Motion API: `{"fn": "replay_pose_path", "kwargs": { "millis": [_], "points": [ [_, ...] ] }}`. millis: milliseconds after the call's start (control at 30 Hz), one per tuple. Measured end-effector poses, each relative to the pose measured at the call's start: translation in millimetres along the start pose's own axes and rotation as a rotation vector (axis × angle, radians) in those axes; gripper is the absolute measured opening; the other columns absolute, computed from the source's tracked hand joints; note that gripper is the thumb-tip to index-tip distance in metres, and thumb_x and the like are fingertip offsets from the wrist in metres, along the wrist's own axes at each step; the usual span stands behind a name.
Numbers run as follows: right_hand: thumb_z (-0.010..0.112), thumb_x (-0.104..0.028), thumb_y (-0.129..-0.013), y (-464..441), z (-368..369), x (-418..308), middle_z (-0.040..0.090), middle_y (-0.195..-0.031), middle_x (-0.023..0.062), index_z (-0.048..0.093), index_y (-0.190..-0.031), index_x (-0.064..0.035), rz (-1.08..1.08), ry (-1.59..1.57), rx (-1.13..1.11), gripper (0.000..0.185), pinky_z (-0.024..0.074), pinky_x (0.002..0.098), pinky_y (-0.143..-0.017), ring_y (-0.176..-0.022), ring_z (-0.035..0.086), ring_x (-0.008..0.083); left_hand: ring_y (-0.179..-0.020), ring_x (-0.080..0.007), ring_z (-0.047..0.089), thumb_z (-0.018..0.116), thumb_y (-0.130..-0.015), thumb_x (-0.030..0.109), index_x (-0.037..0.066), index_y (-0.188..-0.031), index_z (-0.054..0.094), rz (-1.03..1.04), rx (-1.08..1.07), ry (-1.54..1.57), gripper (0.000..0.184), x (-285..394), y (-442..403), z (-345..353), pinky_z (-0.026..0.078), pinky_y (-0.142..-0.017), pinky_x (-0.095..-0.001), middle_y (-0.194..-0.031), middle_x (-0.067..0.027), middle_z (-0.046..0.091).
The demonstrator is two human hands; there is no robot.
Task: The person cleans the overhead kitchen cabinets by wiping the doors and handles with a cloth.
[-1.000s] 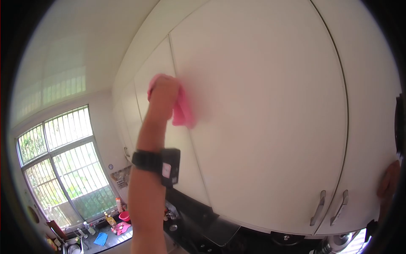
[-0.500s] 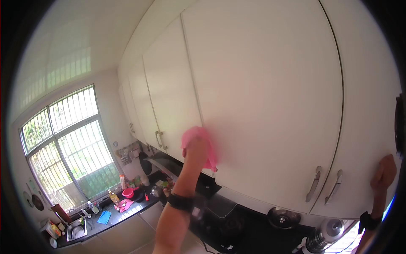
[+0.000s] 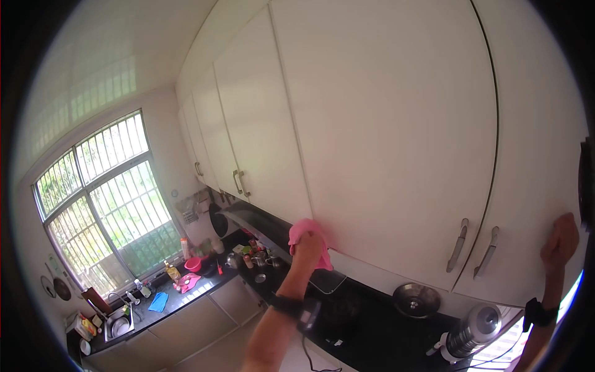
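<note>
My left hand is closed on a pink cloth, pressing it against the lower edge of a white wall cabinet door. Part of the cloth hangs down beside the wrist. A dark band with a small box is strapped round my left forearm. My right hand is at the far right, curled against another white cabinet door. Its fingers are folded, and whatever is in them, if anything, is hidden. Two metal door handles sit between my hands.
Below runs a black counter with a metal lid and a silver ribbed appliance. A dark range hood juts out left of my arm. Farther left are bottles, a pink bowl, a blue cloth and a sink under a barred window.
My left hand has slid the pink cloth down and slightly right, to the bottom edge of the cabinet door. The view has shifted slightly. My right hand stays by the right door.
</note>
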State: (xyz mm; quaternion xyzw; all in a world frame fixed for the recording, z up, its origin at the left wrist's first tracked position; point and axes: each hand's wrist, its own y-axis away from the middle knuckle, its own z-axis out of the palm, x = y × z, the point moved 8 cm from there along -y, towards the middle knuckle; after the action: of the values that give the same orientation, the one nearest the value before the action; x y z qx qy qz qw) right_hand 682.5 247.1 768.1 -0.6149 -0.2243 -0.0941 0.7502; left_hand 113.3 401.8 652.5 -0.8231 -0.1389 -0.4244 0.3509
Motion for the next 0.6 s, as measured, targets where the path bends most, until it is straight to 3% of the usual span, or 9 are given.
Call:
{"fn": "replay_pose_path", "kwargs": {
  "millis": [133,233,433,500,567,600],
  "points": [
    [0.052,0.0,-0.087,-9,0,-2,0.044,-0.069,0.0142,0.048,-0.077,-0.0021,0.03,-0.023,-0.031,0.011,0.0349,0.0369,-0.054,-0.059,0.047,0.0291,-0.101,-0.043,0.066,0.048,-0.089,0.021,-0.008,-0.108,0.061,-0.12,-0.219,0.006,0.037,-16,-1,14,0.054,-0.084,-0.0428,-0.106,-0.0302,0.065],
    [0.053,0.0,-0.086,-16,0,-5,0.044,-0.069,0.0128,0.048,-0.076,-0.0031,0.057,-0.025,-0.064,0.011,0.0356,0.0355,-0.054,-0.059,0.047,0.0277,-0.109,-0.0442,0.063,0.048,-0.088,0.021,-0.008,-0.109,0.063,-0.126,-0.089,-0.053,0.039,-31,0,17,0.051,-0.091,-0.0438,-0.11,-0.0325,0.064],
    [0.056,0.0,-0.083,-42,-3,-12,0.045,-0.069,0.01,0.048,-0.076,-0.0051,0.187,-0.016,-0.189,0.012,0.037,0.0326,-0.055,-0.058,0.047,0.0248,-0.112,-0.0458,0.061,0.051,-0.089,0.026,-0.006,-0.114,0.062,-0.215,-0.201,-0.023,0.042,-56,1,30,0.05,-0.095,-0.047,-0.114,-0.0324,0.063],
    [0.053,-0.001,-0.086,-34,3,-11,0.041,-0.068,0.0115,0.046,-0.074,-0.0029,0.147,-0.073,-0.157,0.014,0.0336,0.0351,-0.052,-0.056,0.044,0.0272,-0.112,-0.046,0.061,0.052,-0.09,0.029,-0.006,-0.116,0.061,-0.238,-0.252,-0.167,0.045,-70,5,40,0.05,-0.095,-0.0475,-0.115,-0.0326,0.063],
    [0.047,-0.003,-0.094,-13,15,4,0.038,-0.068,0.0149,0.043,-0.074,0.0012,0.009,-0.121,-0.101,0.021,0.0306,0.0397,-0.049,-0.055,0.042,0.0303,-0.112,-0.0459,0.061,0.053,-0.092,0.037,-0.005,-0.118,0.061,-0.141,-0.259,-0.163,0.05,-110,-13,90,0.05,-0.096,-0.0477,-0.115,-0.0323,0.064],
    [0.049,-0.003,-0.09,-7,13,11,0.039,-0.067,0.0135,0.043,-0.072,-0.001,0.056,-0.097,-0.082,0.018,0.0312,0.0394,-0.05,-0.055,0.041,0.0304,-0.112,-0.0456,0.061,0.053,-0.092,0.037,-0.004,-0.119,0.061,-0.147,-0.284,-0.13,0.05,-148,-34,125,0.05,-0.096,-0.0476,-0.116,-0.032,0.064]
  ]
}}
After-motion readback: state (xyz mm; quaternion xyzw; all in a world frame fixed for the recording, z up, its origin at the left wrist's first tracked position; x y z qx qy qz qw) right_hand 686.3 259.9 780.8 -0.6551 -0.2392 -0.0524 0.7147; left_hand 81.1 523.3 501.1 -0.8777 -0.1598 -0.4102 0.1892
